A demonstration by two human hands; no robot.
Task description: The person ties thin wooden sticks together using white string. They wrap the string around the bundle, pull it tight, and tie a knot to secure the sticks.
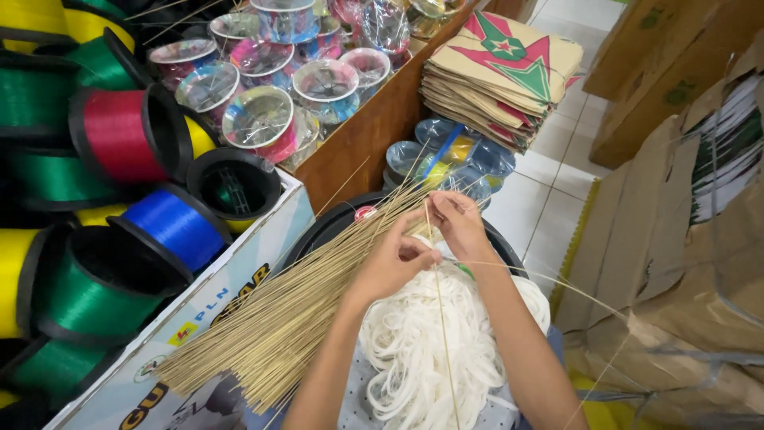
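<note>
Grip: left hand (395, 259) and right hand (455, 223) close together, fingers pinched narrow on 1 thin bamboo stick (442, 334) that runs from the pinch down toward the body; a 2nd stick (549, 280) slants off to the right of the grip, contact with the right fingers unclear. Held apart from the rest, probably so a single stick is separated from the pile.

Left of the grip, well apart: stacked thread spools (127, 135), round, black-flanged, wound in glossy red, blue, green and yellow, some lying in a printed cardboard box (239, 263).
Right of the grip: crumpled brown cardboard cartons (676, 239), creased and matte.
Below-left of the grip, fanning out from just under it: bundle of bamboo sticks (270, 326), pale, straight, hair-thin, within easy reach of the left hand.
Directly below the grip: heap of white loops (422, 350), soft, cord-like; exact material not clear.
Beyond the grip: stack of paper kites (501, 72), tan with red and green star print, flat.
Beyond-left: clear plastic reels (263, 119), round, iridescent.
Beneath the grip: black round tub rim (318, 231).
</note>
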